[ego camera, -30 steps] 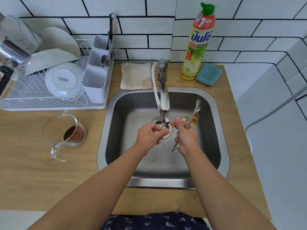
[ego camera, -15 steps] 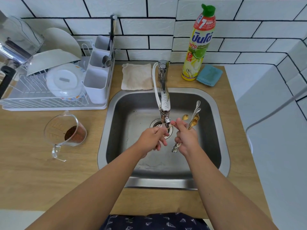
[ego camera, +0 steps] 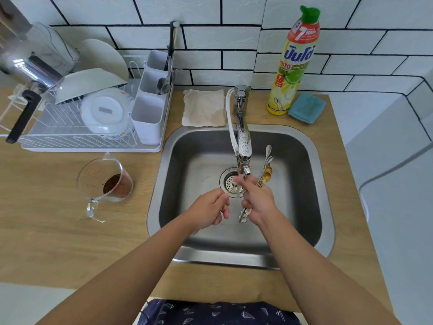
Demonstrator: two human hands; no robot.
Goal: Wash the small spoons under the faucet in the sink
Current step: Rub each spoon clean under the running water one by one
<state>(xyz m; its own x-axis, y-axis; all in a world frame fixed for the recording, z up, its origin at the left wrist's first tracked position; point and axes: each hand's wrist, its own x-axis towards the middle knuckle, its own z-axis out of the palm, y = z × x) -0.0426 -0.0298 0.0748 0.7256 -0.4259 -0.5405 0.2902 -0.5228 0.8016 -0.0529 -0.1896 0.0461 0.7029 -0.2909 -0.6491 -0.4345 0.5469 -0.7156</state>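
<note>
Over the sink (ego camera: 304, 146), near its drain, the left hand (ego camera: 208, 211) is pinching one thin spoon (ego camera: 232, 187) by the handle under the faucet (ego camera: 243, 146). The right hand (ego camera: 259, 202) is gripping the bundle of small spoons (ego camera: 266, 170) mid-handle while fingering that spoon's bowl. They are likely handling as light, stiff and slippery when wet, so handles are offering the surest hold.

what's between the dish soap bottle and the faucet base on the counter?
Head view: bare wooden counter only. Nothing sits between the dish soap bottle and the faucet base; the blue sponge is on the bottle's far side.
</note>
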